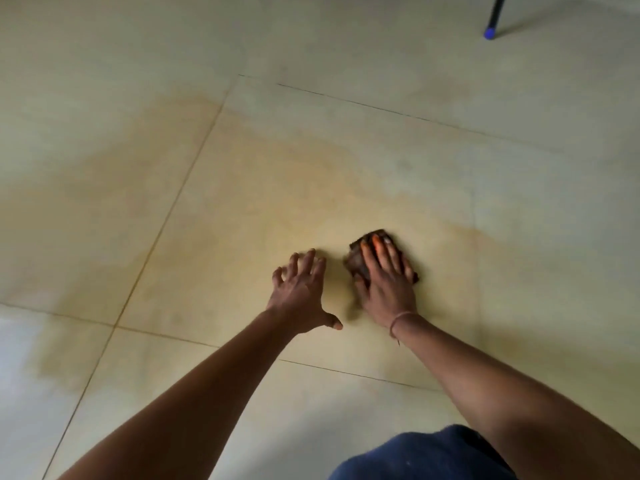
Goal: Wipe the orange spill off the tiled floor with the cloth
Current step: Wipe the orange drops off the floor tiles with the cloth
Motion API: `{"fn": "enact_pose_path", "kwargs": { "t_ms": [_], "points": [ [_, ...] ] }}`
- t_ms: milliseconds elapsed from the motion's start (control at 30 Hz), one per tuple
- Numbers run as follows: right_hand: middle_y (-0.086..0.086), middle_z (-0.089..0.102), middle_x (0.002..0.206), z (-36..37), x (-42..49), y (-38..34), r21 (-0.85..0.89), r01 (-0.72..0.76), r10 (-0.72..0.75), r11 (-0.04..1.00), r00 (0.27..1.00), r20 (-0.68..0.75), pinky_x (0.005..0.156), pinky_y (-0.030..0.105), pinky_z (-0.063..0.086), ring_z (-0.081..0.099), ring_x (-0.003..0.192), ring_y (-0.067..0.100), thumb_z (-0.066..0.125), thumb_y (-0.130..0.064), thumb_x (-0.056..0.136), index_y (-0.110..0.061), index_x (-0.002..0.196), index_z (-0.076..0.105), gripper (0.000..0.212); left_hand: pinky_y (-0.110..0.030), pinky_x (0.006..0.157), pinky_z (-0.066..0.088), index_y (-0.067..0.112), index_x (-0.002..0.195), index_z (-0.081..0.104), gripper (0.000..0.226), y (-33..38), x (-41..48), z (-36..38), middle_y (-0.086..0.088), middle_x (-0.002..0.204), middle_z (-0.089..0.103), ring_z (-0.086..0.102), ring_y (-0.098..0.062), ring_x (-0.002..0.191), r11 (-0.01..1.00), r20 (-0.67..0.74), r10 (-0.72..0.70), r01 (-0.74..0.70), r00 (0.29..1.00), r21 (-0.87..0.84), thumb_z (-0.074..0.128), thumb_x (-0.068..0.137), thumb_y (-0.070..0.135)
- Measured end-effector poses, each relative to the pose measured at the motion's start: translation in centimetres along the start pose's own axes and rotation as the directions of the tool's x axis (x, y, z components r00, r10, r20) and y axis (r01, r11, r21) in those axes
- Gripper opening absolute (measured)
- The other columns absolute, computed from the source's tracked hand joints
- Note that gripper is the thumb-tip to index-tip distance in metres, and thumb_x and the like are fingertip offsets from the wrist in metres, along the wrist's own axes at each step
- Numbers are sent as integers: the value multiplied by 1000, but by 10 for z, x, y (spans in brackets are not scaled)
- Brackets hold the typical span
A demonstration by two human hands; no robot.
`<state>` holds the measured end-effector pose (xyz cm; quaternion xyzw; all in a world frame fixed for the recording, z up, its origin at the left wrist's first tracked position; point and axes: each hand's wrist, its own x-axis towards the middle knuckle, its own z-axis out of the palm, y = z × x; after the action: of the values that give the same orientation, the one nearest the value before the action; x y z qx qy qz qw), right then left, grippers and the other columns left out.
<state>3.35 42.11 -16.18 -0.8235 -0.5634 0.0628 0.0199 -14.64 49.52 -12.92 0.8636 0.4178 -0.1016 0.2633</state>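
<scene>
A wide, thin orange film of spill [263, 188] spreads over several pale floor tiles, from the far left to right of centre. My right hand [386, 280] lies flat on a small dark, bunched cloth [356, 261] and presses it onto the wet tile; its fingertips are stained orange. The cloth shows only at the fingertips and beside the thumb. My left hand [299, 294] rests just left of it, fingers spread, holding nothing, on or just over the floor.
A black leg with a blue tip [489, 32] stands on the floor at the far right. My knee in dark blue fabric [426, 455] is at the bottom edge. Grout lines [166, 220] cross the tiles.
</scene>
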Motion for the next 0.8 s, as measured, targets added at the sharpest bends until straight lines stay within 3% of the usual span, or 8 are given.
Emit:
{"fn": "enact_pose_path", "kwargs": {
  "t_ms": [100,133,267,433,567,700,733,800],
  "points": [
    [1,20,160,6,-56,41,1,164,-163,987,984,67,114,52,24,12,149,19,41,-46,85,-26,151,24,71,-53,115,11,17,151,7,127,16,8,1,-4,161,-2,-6,-27,147,998,29,48,-49,998,35,75,57,68],
    [2,22,160,2,-56,57,0,133,-133,991,989,58,114,52,25,14,149,20,40,-46,84,-25,151,26,71,-53,115,12,17,151,7,127,20,8,3,-4,161,-2,-5,-26,147,997,41,64,-66,997,36,75,56,68],
    [6,26,158,-9,-38,73,24,-247,248,969,969,-22,116,50,19,18,148,24,32,-49,81,-21,150,31,74,-53,114,15,17,151,9,130,44,13,12,-3,161,2,-3,-27,146,992,69,112,-116,991,49,78,52,67],
    [4,23,159,-3,-101,86,-4,-143,143,990,989,38,116,49,22,13,148,20,37,-46,83,-24,151,24,73,-53,114,19,15,152,0,137,41,12,3,-2,161,5,0,-25,146,995,79,101,-103,992,19,81,52,62],
    [7,23,159,-14,-37,62,70,-462,461,884,887,33,116,50,18,14,148,25,33,-48,83,-20,150,28,73,-49,115,22,15,152,1,136,35,10,-3,-2,160,10,5,-21,146,994,48,98,-96,994,-43,84,52,57],
    [5,24,159,-2,-67,48,11,-117,117,993,993,19,116,49,19,14,149,21,39,-47,83,-22,151,28,73,-48,113,22,15,152,5,137,20,3,2,-2,159,12,6,-21,146,994,16,107,-107,994,16,85,49,56],
    [4,24,159,-3,-89,58,13,-97,97,995,995,25,116,48,21,14,149,20,40,-46,82,-23,150,28,73,-48,114,20,15,152,4,137,21,-1,4,-2,159,11,5,-21,146,993,15,112,-112,994,22,85,50,57],
    [6,26,158,-6,-110,84,26,-229,229,973,973,20,115,49,22,17,147,23,37,-46,81,-21,150,30,74,-47,115,17,16,152,2,137,34,-3,7,-2,160,8,3,-22,146,990,38,134,-135,990,28,84,51,58]
  ]
}}
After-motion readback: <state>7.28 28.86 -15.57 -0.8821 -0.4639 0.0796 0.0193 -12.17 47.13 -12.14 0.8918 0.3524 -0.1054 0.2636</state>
